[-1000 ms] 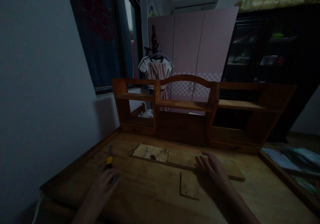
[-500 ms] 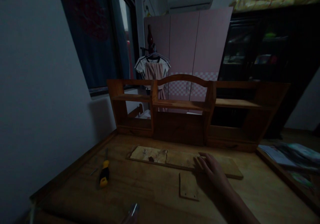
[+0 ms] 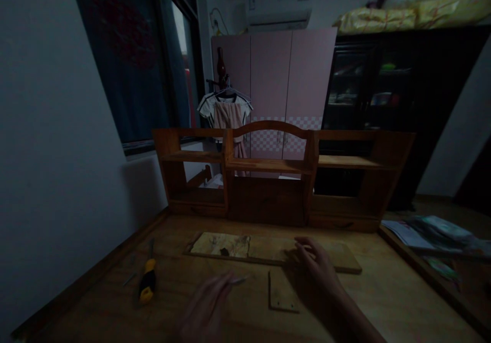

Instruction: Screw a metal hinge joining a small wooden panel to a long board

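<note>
Right hand (image 3: 316, 266) rests flat, fingers spread, on one long board (image 3: 268, 248); blurred left hand (image 3: 205, 307) pinches one small screw (image 3: 240, 280). One small plate (image 3: 282, 292), one screwdriver (image 3: 148, 281) on tabletop (image 3: 383, 302).

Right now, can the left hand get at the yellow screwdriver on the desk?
Probably yes. The left hand hovers, blurred, just right of the yellow screwdriver, and only bare desk lies between them.

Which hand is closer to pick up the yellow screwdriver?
Probably the left hand. It hovers nearer the screwdriver, while the right hand rests on the long board farther away.
</note>
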Demonstrator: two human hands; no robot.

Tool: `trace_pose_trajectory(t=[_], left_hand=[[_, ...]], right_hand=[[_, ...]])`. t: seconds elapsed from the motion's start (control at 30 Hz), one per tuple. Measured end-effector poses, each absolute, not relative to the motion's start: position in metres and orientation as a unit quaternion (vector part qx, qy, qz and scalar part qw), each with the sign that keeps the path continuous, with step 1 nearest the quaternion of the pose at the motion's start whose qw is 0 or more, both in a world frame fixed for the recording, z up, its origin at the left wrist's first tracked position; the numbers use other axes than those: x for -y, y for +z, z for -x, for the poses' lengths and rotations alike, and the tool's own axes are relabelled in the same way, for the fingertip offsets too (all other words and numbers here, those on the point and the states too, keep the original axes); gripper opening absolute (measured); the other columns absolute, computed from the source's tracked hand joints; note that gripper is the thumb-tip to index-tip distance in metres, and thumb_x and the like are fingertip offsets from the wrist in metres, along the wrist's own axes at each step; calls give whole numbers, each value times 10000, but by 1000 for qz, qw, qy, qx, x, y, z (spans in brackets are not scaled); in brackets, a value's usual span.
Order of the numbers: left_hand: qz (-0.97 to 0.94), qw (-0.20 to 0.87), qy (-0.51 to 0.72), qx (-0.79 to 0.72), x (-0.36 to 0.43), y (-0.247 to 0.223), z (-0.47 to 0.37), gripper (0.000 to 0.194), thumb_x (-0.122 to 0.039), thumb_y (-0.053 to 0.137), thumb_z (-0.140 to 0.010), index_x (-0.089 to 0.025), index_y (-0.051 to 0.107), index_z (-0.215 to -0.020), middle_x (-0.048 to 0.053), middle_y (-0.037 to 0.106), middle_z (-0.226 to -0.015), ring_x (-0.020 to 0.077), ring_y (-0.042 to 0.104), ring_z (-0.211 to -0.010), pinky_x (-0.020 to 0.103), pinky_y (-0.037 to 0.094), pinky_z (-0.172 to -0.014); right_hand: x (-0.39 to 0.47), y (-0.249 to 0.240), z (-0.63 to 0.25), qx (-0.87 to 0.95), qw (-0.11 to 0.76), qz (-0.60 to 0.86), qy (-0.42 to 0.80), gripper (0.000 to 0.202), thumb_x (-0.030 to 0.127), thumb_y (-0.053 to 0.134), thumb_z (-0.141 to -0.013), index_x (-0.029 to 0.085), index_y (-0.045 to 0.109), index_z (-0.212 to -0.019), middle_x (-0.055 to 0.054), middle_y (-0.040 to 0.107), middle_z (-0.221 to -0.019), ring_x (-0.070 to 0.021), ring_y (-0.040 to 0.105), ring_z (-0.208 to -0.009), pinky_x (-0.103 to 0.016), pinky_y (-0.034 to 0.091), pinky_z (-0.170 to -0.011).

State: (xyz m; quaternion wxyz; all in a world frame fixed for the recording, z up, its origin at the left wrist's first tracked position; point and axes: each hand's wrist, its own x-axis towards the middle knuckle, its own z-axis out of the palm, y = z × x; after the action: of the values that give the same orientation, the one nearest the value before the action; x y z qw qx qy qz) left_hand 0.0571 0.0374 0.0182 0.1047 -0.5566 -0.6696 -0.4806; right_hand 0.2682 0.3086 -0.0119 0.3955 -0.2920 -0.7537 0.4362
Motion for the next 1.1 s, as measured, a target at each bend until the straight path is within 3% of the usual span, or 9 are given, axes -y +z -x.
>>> trace_pose_trajectory(t=[0.07, 0.13, 0.23, 0.3, 0.4, 0.53, 0.8, 0.97, 1.1], left_hand=[[560, 87, -504, 652, -95, 33, -57, 322, -392, 468, -959, -305, 723, -1135, 55, 701, -1084, 227, 679, -998, 355, 590, -867], [570, 14, -550, 610, -148, 42, -59, 218, -371, 579, -915, -247, 758, -932, 73, 677, -982, 215, 668, -934, 332, 569, -830], [595, -93, -585, 543, -199, 38, -63, 145, -315, 672, -849, -201, 725, -776, 54, 646, -898, 185, 655, -847, 299, 544, -781], [603, -139, -592, 516, -212, 28, -64, 119, -290, 694, -829, -189, 718, -771, 50, 641, -899, 180, 648, -849, 298, 531, -792], [597, -157, -604, 504, -214, 13, -63, 113, -287, 706, -819, -188, 726, -768, 57, 646, -931, 198, 640, -916, 320, 507, -855], [580, -142, -608, 523, -212, 2, -59, 113, -316, 733, -798, -210, 749, -763, 65, 649, -981, 223, 619, -996, 347, 470, -930], [507, -254, -627, 533, -225, -24, -52, 146, -340, 791, -714, -198, 760, -730, 64, 645, -875, 211, 633, -854, 264, 507, -684], [500, -285, -607, 548, -220, -22, -59, 81, -248, 755, -724, -178, 723, -751, 45, 694, -810, 198, 659, -807, 273, 506, -746], [491, -293, -600, 560, -216, -18, -65, 104, -222, 744, -704, -179, 665, -757, 27, 697, -769, 190, 669, -767, 263, 512, -721]], right_hand=[[-306, -9, -263, 733, 380, 280, 490, 449, 579, 568, -871, 191, 676, -1070, -86, 705, -926, -230, 680, -844, -366, 542, -775], [-301, -7, -258, 716, 355, 263, 540, 531, 608, 606, -832, 170, 663, -1127, -33, 662, -715, -189, 644, -634, -337, 535, -641], [-291, -7, -249, 691, 328, 246, 596, 656, 599, 642, -815, 172, 568, -1307, 5, 642, -660, -156, 611, -535, -311, 515, -571], [-284, -7, -244, 678, 319, 236, 619, 666, 586, 667, -804, 179, 561, -1321, -22, 686, -735, -174, 660, -604, -319, 531, -608], [-276, -5, -240, 642, 319, 210, 664, 583, 510, 736, -779, 192, 622, -1254, -80, 743, -925, -224, 716, -835, -374, 550, -792], [-273, 1, -238, 605, 344, 190, 693, 453, 417, 803, -734, 229, 709, -1136, -104, 723, -1155, -282, 671, -1087, -439, 496, -980], [-281, -5, -238, 685, 365, 204, 597, 333, 469, 706, -822, 272, 738, -1090, -83, 712, -1184, -292, 634, -1155, -440, 475, -1015], [-283, -14, -243, 696, 369, 223, 574, 528, 441, 614, -904, 316, 488, -1402, -80, 712, -1184, -257, 665, -1099, -454, 484, -995], [-279, -15, -245, 756, 356, 214, 506, 375, 457, 609, -898, 282, 658, -1226, -95, 689, -1233, -286, 634, -1156, -441, 477, -1009]])
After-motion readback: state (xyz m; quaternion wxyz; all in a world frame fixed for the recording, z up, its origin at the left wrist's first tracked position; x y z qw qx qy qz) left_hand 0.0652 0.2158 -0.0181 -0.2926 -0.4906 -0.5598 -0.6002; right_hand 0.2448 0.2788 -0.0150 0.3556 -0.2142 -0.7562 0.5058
